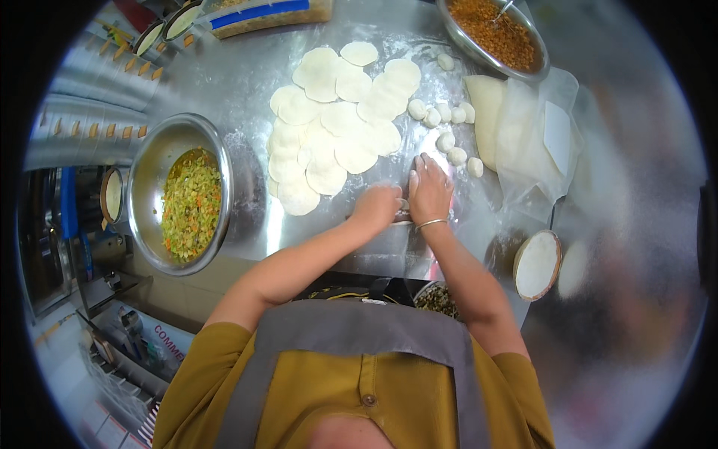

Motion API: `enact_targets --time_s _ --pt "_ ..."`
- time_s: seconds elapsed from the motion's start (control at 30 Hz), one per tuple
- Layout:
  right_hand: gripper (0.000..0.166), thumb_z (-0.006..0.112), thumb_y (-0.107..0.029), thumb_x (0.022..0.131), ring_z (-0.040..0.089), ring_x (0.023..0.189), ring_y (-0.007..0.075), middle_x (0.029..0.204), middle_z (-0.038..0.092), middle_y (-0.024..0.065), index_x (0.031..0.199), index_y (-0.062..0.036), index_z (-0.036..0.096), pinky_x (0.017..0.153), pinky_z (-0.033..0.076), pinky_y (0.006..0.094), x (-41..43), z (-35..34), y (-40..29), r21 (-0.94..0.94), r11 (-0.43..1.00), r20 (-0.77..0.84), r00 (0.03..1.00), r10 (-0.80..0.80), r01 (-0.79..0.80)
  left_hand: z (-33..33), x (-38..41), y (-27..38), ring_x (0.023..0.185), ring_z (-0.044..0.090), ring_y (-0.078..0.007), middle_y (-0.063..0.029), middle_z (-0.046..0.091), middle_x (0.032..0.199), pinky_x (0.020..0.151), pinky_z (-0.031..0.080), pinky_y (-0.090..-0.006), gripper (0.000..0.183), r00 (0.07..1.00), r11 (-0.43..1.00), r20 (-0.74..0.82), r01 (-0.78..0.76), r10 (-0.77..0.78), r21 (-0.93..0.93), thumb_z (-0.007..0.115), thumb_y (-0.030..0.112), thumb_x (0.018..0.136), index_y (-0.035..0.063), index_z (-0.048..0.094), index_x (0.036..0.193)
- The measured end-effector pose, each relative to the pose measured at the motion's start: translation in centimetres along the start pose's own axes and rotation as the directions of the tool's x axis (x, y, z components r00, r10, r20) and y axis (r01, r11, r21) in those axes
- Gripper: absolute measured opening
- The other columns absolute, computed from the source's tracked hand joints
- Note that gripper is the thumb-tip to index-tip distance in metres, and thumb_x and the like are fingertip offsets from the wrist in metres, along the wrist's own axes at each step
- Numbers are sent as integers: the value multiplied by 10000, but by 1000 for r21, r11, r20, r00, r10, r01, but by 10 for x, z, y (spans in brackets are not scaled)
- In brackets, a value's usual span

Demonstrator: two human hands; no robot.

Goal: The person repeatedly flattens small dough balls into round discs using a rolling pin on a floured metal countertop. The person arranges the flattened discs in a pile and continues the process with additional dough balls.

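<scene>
My left hand (377, 206) is curled and slightly blurred, with its fingertips at a small pale dough piece (404, 205). Flat on the steel table, my right hand (431, 191) points away from me, its palm over a dark wooden rolling pin (403, 215). The pin runs sideways beneath both hands, so most of it is hidden. Beyond my left hand, thin round dough wrappers (322, 140) overlap in a broad spread. Several floured dough balls (446, 142) lie just past my right fingertips.
A steel bowl of chopped vegetables (190, 216) stands left. Another holds reddish-brown crumbly filling (493, 35) at far right, near bagged dough (487, 120). A round container of white powder (537, 265) sits right. A clear plastic box (269, 17) stands at the back.
</scene>
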State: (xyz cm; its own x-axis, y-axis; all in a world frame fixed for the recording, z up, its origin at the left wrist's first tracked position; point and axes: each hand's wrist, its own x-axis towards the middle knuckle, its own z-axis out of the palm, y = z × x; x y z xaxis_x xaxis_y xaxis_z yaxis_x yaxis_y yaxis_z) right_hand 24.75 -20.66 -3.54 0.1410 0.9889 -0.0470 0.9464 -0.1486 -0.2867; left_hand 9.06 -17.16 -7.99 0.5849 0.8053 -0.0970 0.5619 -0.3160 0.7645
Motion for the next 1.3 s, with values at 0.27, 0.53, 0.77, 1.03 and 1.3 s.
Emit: enact_targets --time_s 0.27,0.53,0.77,1.03,1.3 --pt "498 565 -252 1005 447 1451 298 1569 495 113 1476 -94 542 1153 342 547 -65 14 7 -63 993 -20 995 -98 97 -12 -41 17 920 670 -410 -177 680 865 834 540 -486 143 990 985 31 140 -138 -102 697 161 887 22 675 917" --pt "510 542 -254 1007 478 1426 295 1537 530 125 1483 -73 544 1140 357 533 -87 12 18 -114 980 22 987 -162 163 -31 -45 3 862 658 -446 -215 674 885 807 523 -531 177 927 873 94 373 -362 -314 689 197 884 20 686 890" --pt "487 535 -211 1002 495 1409 310 1513 547 124 1467 -71 554 1218 287 546 -8 9 -7 25 996 -16 996 -89 90 -30 1 -6 898 677 -389 -209 704 889 797 536 -468 243 995 996 -58 85 -85 0 747 230 878 10 707 974" --pt "594 569 -241 974 458 1438 277 1591 472 112 1539 -74 488 1143 363 517 -4 10 -21 -47 997 41 997 -66 68 -29 -14 5 899 679 -380 -193 690 895 798 545 -459 181 994 996 -64 93 -91 16 730 174 877 42 723 1001" --pt "573 576 -209 964 475 1442 259 1561 515 85 1520 -89 511 1141 365 462 -106 10 1 -95 971 85 974 -210 217 -36 -47 -13 854 693 -408 -173 714 857 762 544 -490 188 925 870 21 364 -379 -333 733 208 881 43 706 965"
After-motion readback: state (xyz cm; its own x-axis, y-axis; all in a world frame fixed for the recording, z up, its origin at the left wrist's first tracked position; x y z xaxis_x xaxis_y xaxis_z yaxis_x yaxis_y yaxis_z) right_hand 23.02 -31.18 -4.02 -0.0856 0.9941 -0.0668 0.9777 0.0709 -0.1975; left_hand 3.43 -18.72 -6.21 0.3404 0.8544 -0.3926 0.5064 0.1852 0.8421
